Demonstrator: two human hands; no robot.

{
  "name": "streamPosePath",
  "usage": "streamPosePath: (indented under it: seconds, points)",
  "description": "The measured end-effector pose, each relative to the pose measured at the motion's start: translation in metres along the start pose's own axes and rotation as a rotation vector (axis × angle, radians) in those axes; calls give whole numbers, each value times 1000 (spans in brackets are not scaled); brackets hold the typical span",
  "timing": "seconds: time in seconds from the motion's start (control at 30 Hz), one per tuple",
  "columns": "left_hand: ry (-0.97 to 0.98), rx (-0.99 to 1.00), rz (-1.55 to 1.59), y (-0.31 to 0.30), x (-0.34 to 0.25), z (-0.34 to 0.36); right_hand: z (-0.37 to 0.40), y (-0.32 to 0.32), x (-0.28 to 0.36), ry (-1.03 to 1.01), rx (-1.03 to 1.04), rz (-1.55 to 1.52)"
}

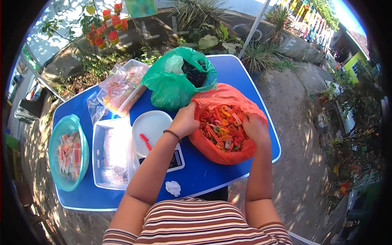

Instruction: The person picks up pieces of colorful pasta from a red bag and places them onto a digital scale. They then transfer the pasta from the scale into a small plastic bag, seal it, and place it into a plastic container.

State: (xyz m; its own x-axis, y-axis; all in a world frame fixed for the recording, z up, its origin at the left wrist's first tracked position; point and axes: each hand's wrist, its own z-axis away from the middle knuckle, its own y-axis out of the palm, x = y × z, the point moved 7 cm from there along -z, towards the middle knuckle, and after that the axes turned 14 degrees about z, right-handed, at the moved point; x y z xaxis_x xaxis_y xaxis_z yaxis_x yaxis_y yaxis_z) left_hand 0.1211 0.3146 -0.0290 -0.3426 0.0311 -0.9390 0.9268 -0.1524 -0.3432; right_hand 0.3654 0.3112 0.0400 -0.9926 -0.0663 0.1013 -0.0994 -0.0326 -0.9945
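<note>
A red plastic bag (216, 157) stands wide-mouthed on the right of the blue table. It is filled with red, orange and yellow ladder-shaped snack pieces (220, 126). My left hand (185, 120), with a beaded bracelet at the wrist, grips the bag's left rim. At the bag's right side, my right hand (256, 128) has its fingers curled over the snacks; what they hold is hidden. Left of the bag is a digital scale (176, 160) bearing a white plate (153, 122). Red snack pieces (145, 141) lie on that plate.
A green plastic bag (171, 87) sits behind the red one. To the left are a white tub (98, 163) of clear plastic packets, a teal basin (85, 163) of packed snacks and a clear container (132, 98) with filled bags. Crumpled white plastic (173, 188) lies near the table's front edge (204, 192).
</note>
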Motion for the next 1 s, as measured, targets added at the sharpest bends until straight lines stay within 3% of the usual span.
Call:
streamPosePath:
  seconds: [0.1,0.17,0.2,0.3,0.37,0.5,0.6,0.67,0.77,0.87,0.97,1.0]
  points:
    - [89,-12,350,-3,-25,-1,-27,-4,0,-41,-148,-75]
    - [60,95,691,0,-28,-3,-41,-4,1,-178,-390,-151]
    - [43,149,861,2,-30,-3,-46,-1,0,-171,-364,-166]
    - [28,15,581,-4,-6,-8,-57,10,3,-177,-263,-165]
    - [146,-20,377,-4,-10,-8,-62,16,12,-210,-171,-90]
    - [428,-133,-60,2,-45,3,-85,44,13,-160,-229,-91]
    - [394,-188,-233,3,-64,2,-96,34,19,-141,-255,-39]
    - [327,-219,-248,-1,-75,0,-105,29,22,-136,-168,7]
    - [307,-211,-268,2,-78,-2,-112,42,30,-337,-351,-63]
    - [344,-225,-247,8,-74,1,-118,49,37,-202,18,53]
    - [323,-219,-232,6,-72,1,-129,58,36,-128,149,203]
    - [306,-205,-229,6,-71,2,-125,52,39,-144,138,98]
